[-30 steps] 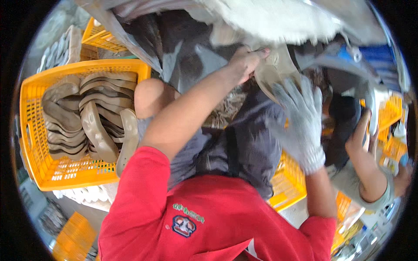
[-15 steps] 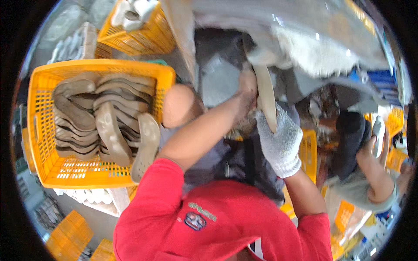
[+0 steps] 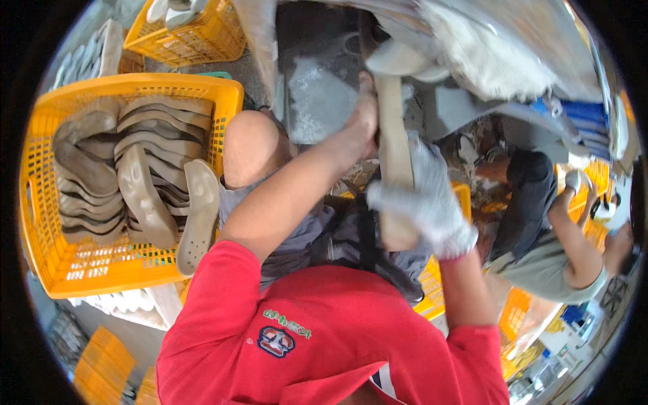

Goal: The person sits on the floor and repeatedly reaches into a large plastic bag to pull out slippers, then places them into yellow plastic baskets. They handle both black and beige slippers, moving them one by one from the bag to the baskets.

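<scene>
Both my hands hold a long beige shoe insole, its far end against a pale round wheel under a hood. My bare left hand grips its left side close to the wheel; the fingers behind it are partly hidden. My right hand, in a white knitted glove blurred by motion, is closed across its nearer half. At my left, a yellow crate contains several stacked tan insoles. One insole with small holes leans over its near right side.
Another yellow crate with white pieces stands at the far left. A plastic-draped hood hangs over the wheel. At right, a co-worker in a pale green shirt sits near more yellow crates. My bare knee is beside the insole crate.
My gloved right hand has shifted its hold from the insole's near end to partway along it. More of the insole's near end shows below the glove. The whole view has shifted slightly.
</scene>
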`<state>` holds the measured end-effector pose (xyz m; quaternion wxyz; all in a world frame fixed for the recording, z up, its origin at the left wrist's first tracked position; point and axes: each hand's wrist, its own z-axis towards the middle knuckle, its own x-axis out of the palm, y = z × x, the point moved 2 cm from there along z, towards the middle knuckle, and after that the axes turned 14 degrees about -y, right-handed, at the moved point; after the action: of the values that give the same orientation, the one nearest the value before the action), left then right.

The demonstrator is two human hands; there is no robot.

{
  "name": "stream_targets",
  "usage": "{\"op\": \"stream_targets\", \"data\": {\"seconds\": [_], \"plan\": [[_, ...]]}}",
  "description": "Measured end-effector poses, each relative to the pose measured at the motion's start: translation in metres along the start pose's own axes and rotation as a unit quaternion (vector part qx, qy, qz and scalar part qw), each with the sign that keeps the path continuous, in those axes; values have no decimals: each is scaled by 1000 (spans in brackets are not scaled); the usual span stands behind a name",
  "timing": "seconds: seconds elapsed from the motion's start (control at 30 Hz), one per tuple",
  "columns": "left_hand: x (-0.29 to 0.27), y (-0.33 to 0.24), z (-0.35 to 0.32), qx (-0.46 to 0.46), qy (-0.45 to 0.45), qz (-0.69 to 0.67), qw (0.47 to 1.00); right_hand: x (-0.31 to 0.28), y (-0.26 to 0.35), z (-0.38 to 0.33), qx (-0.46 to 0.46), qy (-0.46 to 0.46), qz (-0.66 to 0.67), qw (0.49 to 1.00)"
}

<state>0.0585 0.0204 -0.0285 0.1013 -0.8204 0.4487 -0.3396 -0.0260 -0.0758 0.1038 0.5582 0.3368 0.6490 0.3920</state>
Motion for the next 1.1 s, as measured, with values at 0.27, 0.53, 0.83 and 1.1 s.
{"op": "stream_targets", "data": {"seconds": [0.27, 0.53, 0.83, 1.1], "plan": [[8, -16, -10, 67, -10, -34, 997, 3, 36, -3, 94, -12, -10, 995], [8, -19, 11, 100, 7, -51, 994, 15, 25, 10, -73, -273, -211, 936], [-8, 29, 19, 1, -21, -167, 986, 6, 26, -14, 25, -48, -232, 971], [-9, -23, -11, 201, -64, 166, 963, -23, 16, -32, -39, -29, -171, 984]]}}
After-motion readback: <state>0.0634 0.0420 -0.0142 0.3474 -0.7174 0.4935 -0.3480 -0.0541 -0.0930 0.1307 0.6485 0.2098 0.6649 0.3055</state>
